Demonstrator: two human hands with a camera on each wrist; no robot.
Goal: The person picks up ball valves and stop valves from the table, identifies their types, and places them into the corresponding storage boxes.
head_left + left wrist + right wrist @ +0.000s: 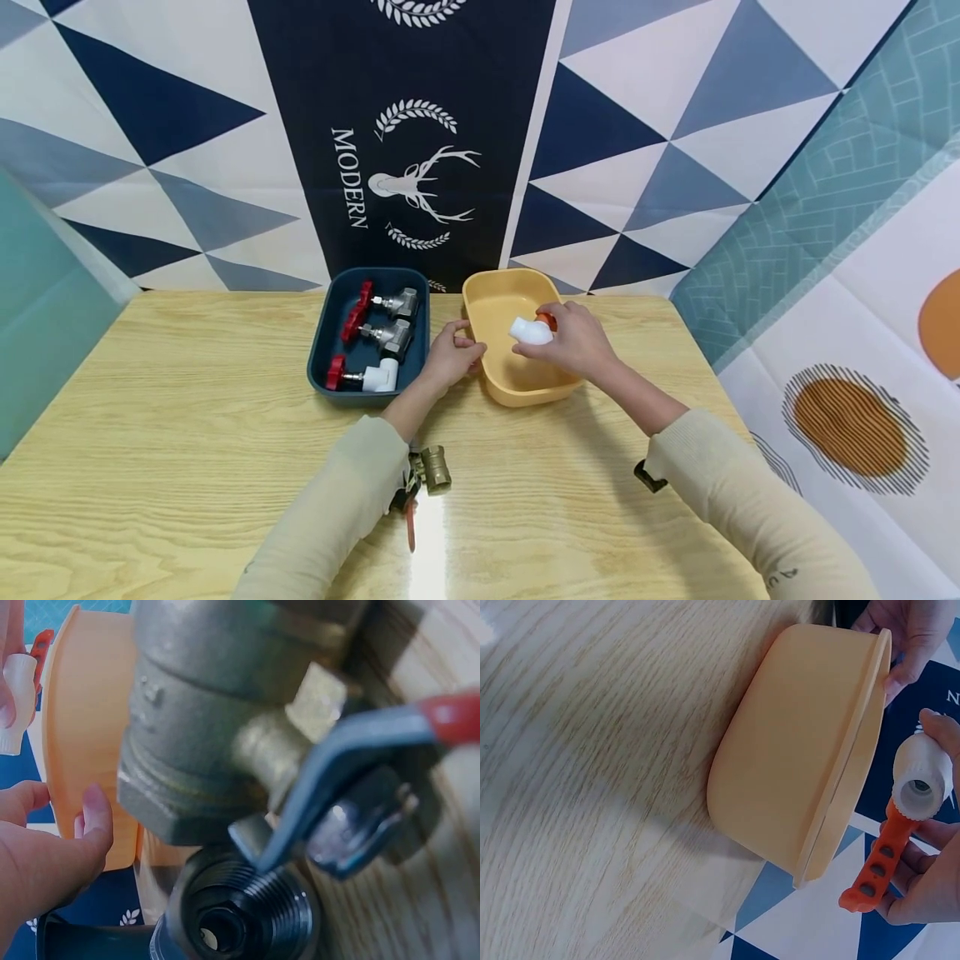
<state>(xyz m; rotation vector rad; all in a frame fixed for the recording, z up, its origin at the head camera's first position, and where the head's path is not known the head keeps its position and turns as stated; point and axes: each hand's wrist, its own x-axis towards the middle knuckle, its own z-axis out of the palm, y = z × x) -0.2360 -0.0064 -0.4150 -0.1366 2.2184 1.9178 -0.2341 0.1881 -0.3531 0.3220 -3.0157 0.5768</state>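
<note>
My left hand [450,358] pinches the left rim of a yellow plastic bin [525,396] between thumb and fingers. Over that bin, my right hand [579,340] holds a white plastic ball valve [532,331] with an orange lever handle [877,862]. The right wrist view shows the valve's round opening and the handle pointing away below it. Below my left forearm, a brass ball valve [436,471] with a red lever lies on the table. It looms large in the left wrist view, beside a threaded metal fitting [240,907].
Left of the yellow bin stands a dark blue bin [422,354] with two metal valves [392,337] and a white plastic valve [381,377], all with red handles. A patterned wall covering [600,150] rises directly behind both bins. The wooden table [187,433] extends in front.
</note>
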